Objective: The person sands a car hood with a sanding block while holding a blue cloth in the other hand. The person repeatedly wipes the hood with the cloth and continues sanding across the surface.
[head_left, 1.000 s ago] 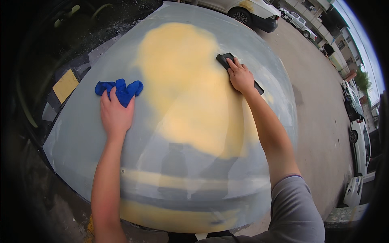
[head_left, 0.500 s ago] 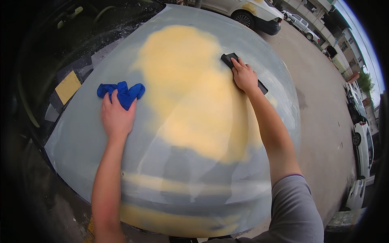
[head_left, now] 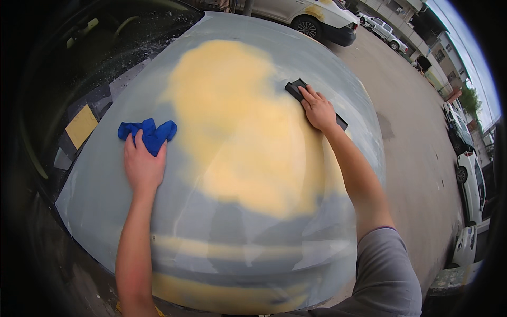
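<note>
Before me lies a car hood [head_left: 95, 195], coated grey with a broad pale yellow sanded patch [head_left: 232, 132] over its middle. My right hand [head_left: 319, 110] presses a long black sanding block [head_left: 296, 90] onto the right border of that patch. The block's two ends stick out past the hand, and its underside is hidden. On the left side of the hood, my left hand [head_left: 143, 164] rests with its fingers on a bunched blue cloth [head_left: 153, 136], gripping its near edge.
A windshield [head_left: 63, 63] bounds the hood at left, with a yellow sandpaper sheet [head_left: 81, 127] by its base. A white car [head_left: 285, 10] stands beyond the far edge. Concrete ground [head_left: 406, 132] runs along the right, with more parked cars [head_left: 470, 179] farther off.
The whole view has shifted slightly. Against the hood, my right hand and the sanding block have slid a little rightward and nearer. My left hand and the cloth stay about in place.
</note>
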The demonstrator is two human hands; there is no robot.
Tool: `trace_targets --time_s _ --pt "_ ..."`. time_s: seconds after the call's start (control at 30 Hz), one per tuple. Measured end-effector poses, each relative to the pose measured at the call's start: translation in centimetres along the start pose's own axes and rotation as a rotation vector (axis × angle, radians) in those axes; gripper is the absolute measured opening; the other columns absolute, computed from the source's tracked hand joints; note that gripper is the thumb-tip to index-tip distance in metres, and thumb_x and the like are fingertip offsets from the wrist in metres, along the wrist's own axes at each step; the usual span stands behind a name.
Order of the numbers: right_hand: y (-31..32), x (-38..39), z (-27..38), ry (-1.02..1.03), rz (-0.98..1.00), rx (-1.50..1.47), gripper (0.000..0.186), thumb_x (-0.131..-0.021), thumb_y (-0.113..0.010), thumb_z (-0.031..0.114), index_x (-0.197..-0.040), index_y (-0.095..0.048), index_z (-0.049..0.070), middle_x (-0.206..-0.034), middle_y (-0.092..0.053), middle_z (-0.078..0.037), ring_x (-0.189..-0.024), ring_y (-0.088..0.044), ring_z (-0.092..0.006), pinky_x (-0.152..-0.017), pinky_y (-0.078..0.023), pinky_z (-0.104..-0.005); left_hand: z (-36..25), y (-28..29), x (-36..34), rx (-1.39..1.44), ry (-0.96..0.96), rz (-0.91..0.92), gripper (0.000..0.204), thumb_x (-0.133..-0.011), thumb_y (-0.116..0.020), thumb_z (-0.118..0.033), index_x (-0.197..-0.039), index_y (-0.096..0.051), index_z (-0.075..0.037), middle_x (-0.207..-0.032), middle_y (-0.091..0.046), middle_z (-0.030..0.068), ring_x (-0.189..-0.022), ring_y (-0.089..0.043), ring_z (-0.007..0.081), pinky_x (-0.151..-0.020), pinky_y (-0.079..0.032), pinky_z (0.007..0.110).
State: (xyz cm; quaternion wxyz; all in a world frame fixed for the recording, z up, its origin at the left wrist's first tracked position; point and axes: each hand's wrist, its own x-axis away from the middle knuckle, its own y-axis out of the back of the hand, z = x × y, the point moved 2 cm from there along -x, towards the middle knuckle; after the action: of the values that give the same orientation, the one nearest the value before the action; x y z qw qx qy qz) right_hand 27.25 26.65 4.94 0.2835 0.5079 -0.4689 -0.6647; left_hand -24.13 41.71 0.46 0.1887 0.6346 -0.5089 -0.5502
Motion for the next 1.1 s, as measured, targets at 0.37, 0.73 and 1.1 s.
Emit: trace_targets --time_s 0.37,0.73,1.1 --pt "6.7 20.3 6.2 0.236 0.093 -0.067 0.054 -0.105 -0.069 0.019 -0.159 -0.064 0.021 -0.170 -0.056 -0.011 -0.144 -0.056 -0.0345 -0.118 -0.046 -0.0482 3.3 0.5 0.6 -0.083 0.069 -0.006 0.077 -0.099 -0.079 -0.053 -0.158 -0.057 -0.007 -0.163 -0.054 0.0238 -0.149 -0.054 0.0444 -0.121 -0.048 0.051" --pt "2.3 11.5 2.6 0.065 0.080 -0.053 0.054 -0.110 -0.063 0.025 -0.164 -0.060 0.023 -0.174 -0.053 -0.009 -0.141 -0.059 -0.0327 -0.117 -0.048 -0.0470 3.1 0.0 0.5 -0.061 0.022 -0.005 0.077 -0.100 -0.078 -0.054 -0.157 -0.057 -0.007 -0.163 -0.054 0.0267 -0.147 -0.056 0.0461 -0.121 -0.049 0.052" --pt "1.2 2.2 -4.4 -0.133 0.045 0.029 0.052 -0.112 -0.058 0.031 -0.164 -0.060 0.025 -0.175 -0.052 -0.006 -0.139 -0.062 -0.0367 -0.119 -0.051 -0.0475 1.3 -0.8 -0.4 -0.020 -0.022 0.011 0.077 -0.100 -0.078 -0.053 -0.158 -0.057 -0.007 -0.163 -0.054 0.0262 -0.147 -0.056 0.0459 -0.121 -0.049 0.052"
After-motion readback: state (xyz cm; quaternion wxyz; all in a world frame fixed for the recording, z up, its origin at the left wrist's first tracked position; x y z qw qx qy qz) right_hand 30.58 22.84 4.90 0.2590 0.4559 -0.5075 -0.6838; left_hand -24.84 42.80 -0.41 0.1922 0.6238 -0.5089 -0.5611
